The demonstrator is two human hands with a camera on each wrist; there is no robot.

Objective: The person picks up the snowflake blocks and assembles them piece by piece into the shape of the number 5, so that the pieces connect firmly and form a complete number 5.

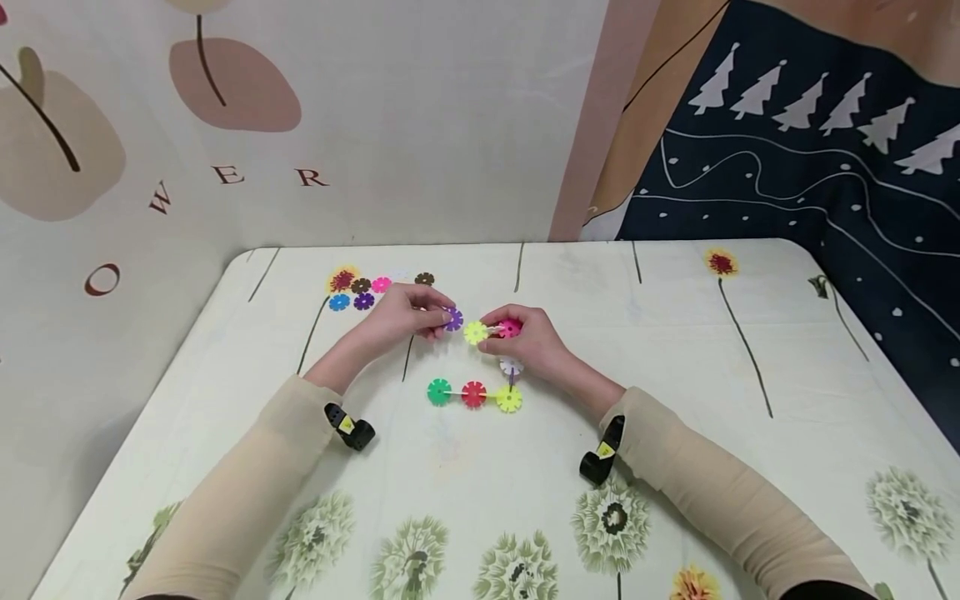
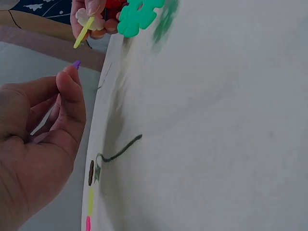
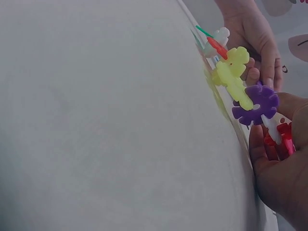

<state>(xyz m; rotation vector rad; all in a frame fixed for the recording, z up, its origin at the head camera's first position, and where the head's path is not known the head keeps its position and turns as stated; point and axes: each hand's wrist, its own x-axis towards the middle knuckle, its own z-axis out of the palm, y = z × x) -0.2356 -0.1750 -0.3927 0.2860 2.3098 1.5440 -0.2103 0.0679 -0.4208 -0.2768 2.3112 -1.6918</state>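
Note:
My left hand (image 1: pixel 411 315) pinches a purple notched snowflake building disc (image 1: pixel 453 319) between thumb and fingertips; only its edge shows in the left wrist view. Close by on the right, my right hand (image 1: pixel 531 337) grips a joined chain of such discs at a pink disc (image 1: pixel 510 328). The chain's yellow-green end disc (image 1: pixel 476 333) points toward the purple one, with a small gap between. Below the right hand the chain bends through a white disc (image 1: pixel 512 367) to a yellow disc (image 1: pixel 509 399), then runs left through a red disc (image 1: pixel 474 395) to a green disc (image 1: pixel 439 392).
Several loose discs lie behind the left hand, among them a blue disc (image 1: pixel 340 302), a pink disc (image 1: pixel 381 284) and a brown disc (image 1: pixel 424 279). A flower-printed cloth (image 1: pixel 675 358) covers the table. Printed curtains (image 1: pixel 450 125) stand behind its far edge.

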